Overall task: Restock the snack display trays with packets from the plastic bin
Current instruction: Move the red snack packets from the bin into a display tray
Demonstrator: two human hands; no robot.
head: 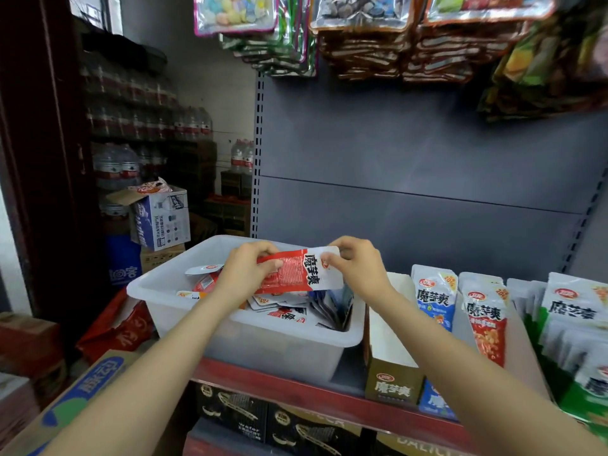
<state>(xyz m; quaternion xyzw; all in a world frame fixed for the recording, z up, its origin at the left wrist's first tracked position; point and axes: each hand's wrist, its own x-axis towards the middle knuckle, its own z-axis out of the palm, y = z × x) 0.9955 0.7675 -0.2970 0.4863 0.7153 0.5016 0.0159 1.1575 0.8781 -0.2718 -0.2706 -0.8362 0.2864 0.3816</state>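
Red and white foil is what I have between my hands: one packet [299, 270] held flat and sideways above the bin [184, 284], my left hand [245, 274] pinching its red end with thumb on top and fingers curled under, my right hand [357, 266] pinching the white end the same way. I judge I hold it by both ends so it stays taut and I can read the face and turn it upright before it goes into a tray. The packet is glossy, a red panel with a pale ribbed window on the left half and bold black characters on the white right half, lying on their side for now. It hangs over the bin's middle, clear of the loose packets [289, 307] heaped below, which lie every way up, some red, some blue-edged. The bin sits at the left of the shelf [279, 386], close to the trays so the reach stays short. Just to its right an open tray [391, 366] looks nearly bare inside, and I take that for the likely slot, though I cannot tell its flavour for certain. Beyond it stand upright rows: blue packets [434, 296], red packets [487, 320], then green packets [575, 311], all faces forward so shoppers can read them.
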